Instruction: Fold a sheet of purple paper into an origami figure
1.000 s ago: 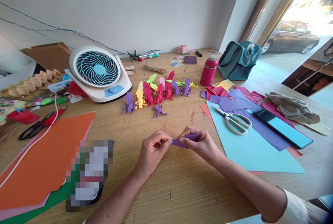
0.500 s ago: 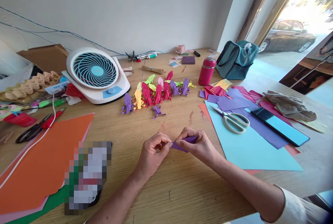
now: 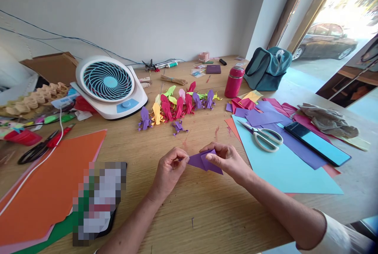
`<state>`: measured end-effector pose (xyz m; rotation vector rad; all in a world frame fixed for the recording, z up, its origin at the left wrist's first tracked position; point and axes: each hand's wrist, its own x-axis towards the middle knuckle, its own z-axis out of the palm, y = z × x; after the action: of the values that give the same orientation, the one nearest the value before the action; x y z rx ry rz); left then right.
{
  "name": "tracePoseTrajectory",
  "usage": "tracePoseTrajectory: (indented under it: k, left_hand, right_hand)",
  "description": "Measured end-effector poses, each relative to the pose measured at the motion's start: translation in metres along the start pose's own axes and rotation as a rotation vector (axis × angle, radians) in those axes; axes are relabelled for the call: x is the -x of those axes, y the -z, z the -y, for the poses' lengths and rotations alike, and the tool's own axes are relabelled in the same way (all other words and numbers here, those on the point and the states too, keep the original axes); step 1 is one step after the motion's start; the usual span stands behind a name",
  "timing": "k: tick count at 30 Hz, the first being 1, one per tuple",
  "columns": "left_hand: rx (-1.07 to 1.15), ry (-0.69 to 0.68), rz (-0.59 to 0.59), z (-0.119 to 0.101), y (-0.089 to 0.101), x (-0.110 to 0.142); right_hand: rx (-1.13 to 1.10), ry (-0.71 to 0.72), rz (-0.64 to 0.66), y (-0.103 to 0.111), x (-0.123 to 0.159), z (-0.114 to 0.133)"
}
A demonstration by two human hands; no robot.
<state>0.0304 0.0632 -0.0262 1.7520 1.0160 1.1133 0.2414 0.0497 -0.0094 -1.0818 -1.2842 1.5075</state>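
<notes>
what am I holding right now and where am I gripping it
Folded purple paper: your left hand pinches its pointed left tip, your right hand its wider right end.

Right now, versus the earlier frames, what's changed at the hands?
The left hand has shifted slightly left, away from the right hand. The purple paper now shows more of its face. Nothing let go; both hands still grip it. Folded figures, scissors and fan stayed put.
</notes>
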Motion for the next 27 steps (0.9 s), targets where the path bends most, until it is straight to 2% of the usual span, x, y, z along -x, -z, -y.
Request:
tracePoseTrajectory:
  k: [2,10,17,20,27]
  left_hand:
    - [0.013,0.012,-0.016,0.0,0.001,-0.001]
    - [0.027,0.026,-0.012,0.002,0.0,-0.001]
    - [0.023,0.037,0.04,0.0,-0.002,-0.002]
    - [0.042,0.1,0.054,0.002,-0.002,-0.002]
    - [0.122,0.288,0.01,0.006,-0.001,-0.004]
  right_hand:
    - [-0.017,0.018,0.009,0.002,-0.001,-0.001]
    - [-0.003,0.101,-0.091,0.005,-0.007,-0.011]
    - [0.015,0.084,-0.101,0.002,-0.008,-0.014]
    - [0.084,0.105,-0.117,0.003,-0.008,-0.013]
    - [0.174,0.062,-0.058,0.01,-0.012,-0.015]
